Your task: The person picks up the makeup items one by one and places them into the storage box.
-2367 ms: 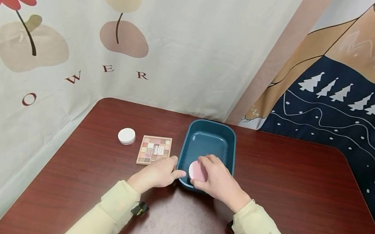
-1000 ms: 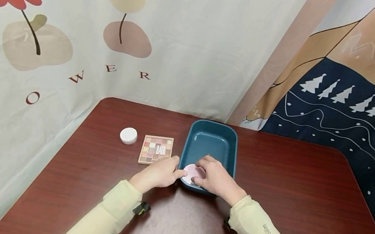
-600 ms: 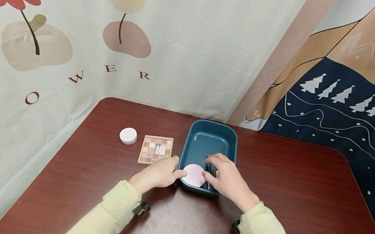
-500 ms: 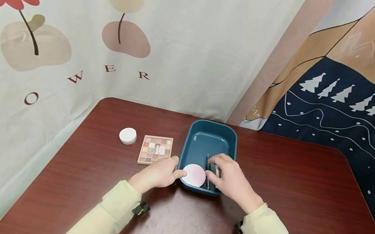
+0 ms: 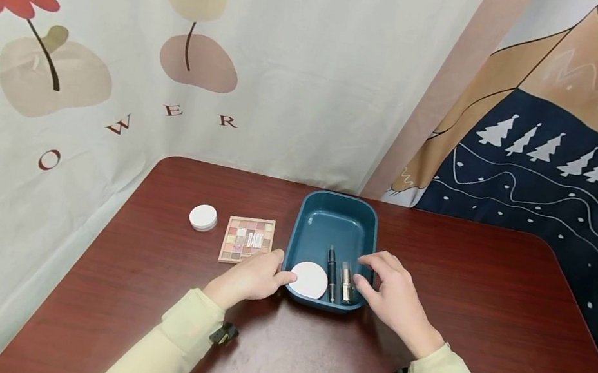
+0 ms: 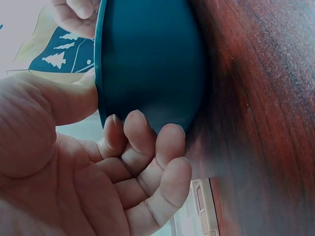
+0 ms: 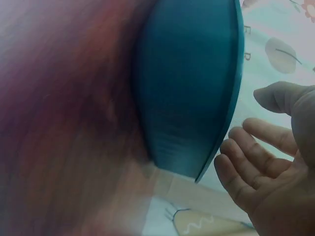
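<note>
A teal tray (image 5: 333, 231) stands on the table. My left hand (image 5: 252, 274) grips its near left side, thumb over the rim and curled fingers (image 6: 170, 142) against the outer wall. In the tray's near end lies a flat, round, pale disc (image 5: 309, 279) like a powder compact. Beside it, side by side, are a slim dark pen-shaped cosmetic (image 5: 331, 275) and a short gold-and-black tube (image 5: 345, 282) like a lipstick. My right hand (image 5: 391, 289) hovers at the tray's right rim, fingers loosely bent and holding nothing; in the right wrist view it is apart from the wall.
Left of the tray lies an eyeshadow palette (image 5: 246, 240) with a grid of colours, just beyond my left hand. Farther left is a round white jar (image 5: 203, 217). Printed curtains (image 5: 303, 83) hang behind the dark red table (image 5: 462, 304).
My right hand set the round disc down in the tray's near left corner, released it and moved right to the rim, uncovering the pen-shaped cosmetic and the tube. My left hand stayed put.
</note>
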